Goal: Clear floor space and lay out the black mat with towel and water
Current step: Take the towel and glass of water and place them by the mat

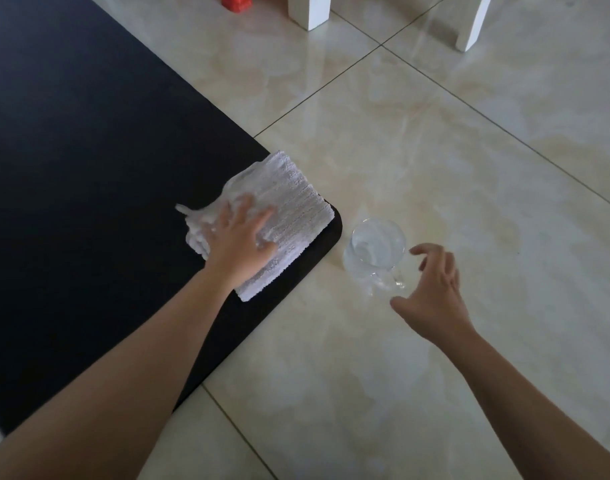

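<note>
Towel point(296, 202) under left hand point(241, 240), grip spread flat, right hand point(435, 289) beside glass point(376, 244), grip spread, empty.

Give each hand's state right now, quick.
Left hand: open, resting on the white towel.
Right hand: open, beside the glass mug, holding nothing.

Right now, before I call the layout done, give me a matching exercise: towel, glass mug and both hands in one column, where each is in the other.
1. towel
2. glass mug
3. left hand
4. right hand

A. hovers by the mug's handle, holding nothing
B. stands on the tile floor off the black mat corner
C. lies folded on the mat's corner
D. rests on the towel, fingers spread

Pairs: 1-C, 2-B, 3-D, 4-A
</note>
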